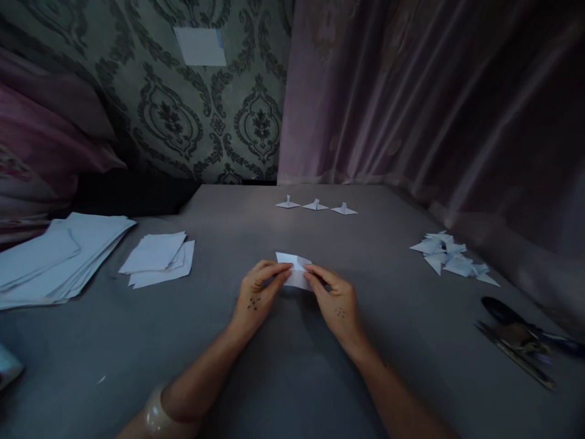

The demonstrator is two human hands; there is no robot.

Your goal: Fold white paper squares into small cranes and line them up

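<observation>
A small creased sheet of white paper (pixel 297 277) is held up in front of me, just above the grey table. My left hand (pixel 258 289) pinches its left edge between thumb and fingers. On the opposite edge, my right hand (pixel 336 299) grips it in the same way. A fold line runs across the sheet between the two hands. Farther back, three folded paper birds (pixel 315 205) stand in a row.
Large white sheets (pixel 68 256) are stacked at the far left, with smaller square sheets (pixel 155 253) beside them. A heap of folded paper pieces (pixel 450 253) lies right. Nearer on that side are dark-handled tools (pixel 516 341), partly blurred. Curtains (pixel 411 103) hang behind the grey table (pixel 292 366).
</observation>
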